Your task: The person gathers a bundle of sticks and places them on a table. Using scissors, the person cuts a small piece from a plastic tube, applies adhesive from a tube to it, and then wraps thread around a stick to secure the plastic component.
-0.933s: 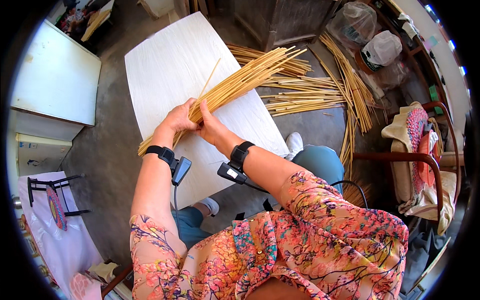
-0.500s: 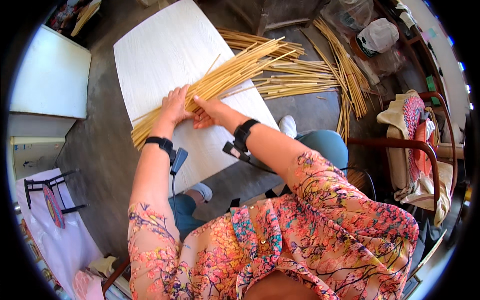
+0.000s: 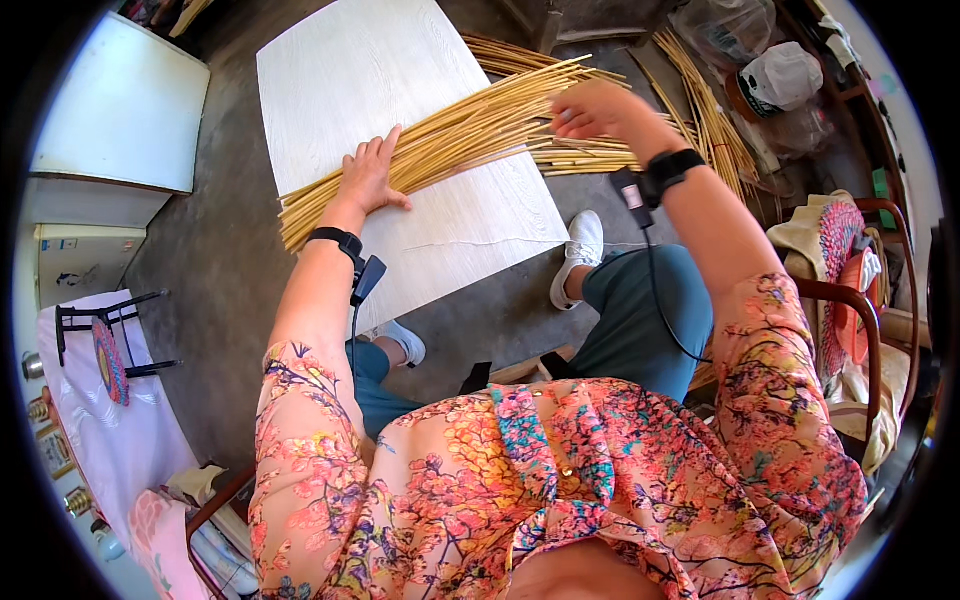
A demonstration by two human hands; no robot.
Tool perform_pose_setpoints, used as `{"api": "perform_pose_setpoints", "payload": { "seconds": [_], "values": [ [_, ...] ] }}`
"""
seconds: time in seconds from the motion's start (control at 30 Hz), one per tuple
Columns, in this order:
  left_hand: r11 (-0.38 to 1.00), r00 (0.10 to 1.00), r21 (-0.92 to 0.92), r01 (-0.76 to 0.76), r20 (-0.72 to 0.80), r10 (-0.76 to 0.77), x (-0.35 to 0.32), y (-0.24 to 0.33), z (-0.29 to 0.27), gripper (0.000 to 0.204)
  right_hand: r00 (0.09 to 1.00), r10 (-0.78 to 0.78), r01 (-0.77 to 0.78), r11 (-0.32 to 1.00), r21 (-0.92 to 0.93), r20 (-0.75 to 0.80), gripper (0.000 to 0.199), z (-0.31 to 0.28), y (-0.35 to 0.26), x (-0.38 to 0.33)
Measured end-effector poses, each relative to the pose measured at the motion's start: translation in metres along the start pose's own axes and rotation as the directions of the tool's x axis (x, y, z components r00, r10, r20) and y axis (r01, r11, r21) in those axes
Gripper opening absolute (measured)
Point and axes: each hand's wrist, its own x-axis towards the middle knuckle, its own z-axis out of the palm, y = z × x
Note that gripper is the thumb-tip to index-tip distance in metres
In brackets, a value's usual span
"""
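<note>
A bundle of thin straw-coloured stalks (image 3: 470, 125) lies slantwise across the white wood-grain table (image 3: 340, 70), its right end reaching past the table's edge. On top of its left part rests my left hand (image 3: 370, 180), fingers spread and thumb stretched out to the right. My right hand (image 3: 597, 108) is raised over the bundle's right end. Its fingers look bent but are smeared by motion, and whether they hold anything is hidden. A thin pale string (image 3: 490, 240) runs over the table's near part and past its right edge.
More stalks (image 3: 590, 158) lie on the floor right of the table, with another pile (image 3: 715, 125) farther right. A wooden armchair (image 3: 875, 330) with cloths stands at the right. My white shoes (image 3: 580, 255) are near the table. A small black stand (image 3: 105, 340) is at the left.
My right hand has left the spot beside my left hand and moved right and away, to the bundle's right end. My left hand's fingers have spread. The string now shows on the table.
</note>
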Motion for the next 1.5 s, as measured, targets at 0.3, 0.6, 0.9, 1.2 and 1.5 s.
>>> {"api": "perform_pose_setpoints", "payload": {
  "seconds": [0.3, 0.6, 0.9, 1.2, 1.5],
  "values": [
    [1.000, 1.000, -0.024, -0.011, 0.007, 0.011, 0.002, 0.005, -0.004, 0.128, 0.993, -0.108, 0.114, 0.982, 0.148, -0.043, 0.025, -0.023, 0.014, -0.005],
    [0.999, 1.000, 0.035, -0.022, 0.003, 0.021, 0.018, -0.010, 0.000, 0.120, 0.987, 0.131, -0.106, 0.969, 0.224, -0.097, 0.023, -0.051, 0.077, 0.044],
    [0.995, 0.996, 0.046, -0.085, -0.012, 0.086, 0.032, -0.026, -0.001, 0.123, 0.991, 0.058, -0.010, 0.932, 0.363, -0.123, 0.030, -0.072, 0.072, 0.072],
    [0.990, 0.987, 0.052, -0.129, -0.092, 0.134, 0.038, -0.017, 0.003, 0.126, 0.984, -0.034, 0.150, 0.692, 0.706, -0.176, 0.022, -0.048, 0.101, 0.112],
    [0.989, 0.987, 0.049, -0.139, -0.072, 0.142, 0.040, -0.016, 0.001, 0.121, 0.720, -0.046, 0.685, 0.207, 0.699, -0.692, 0.018, -0.180, 0.117, 0.094]
  ]
}}
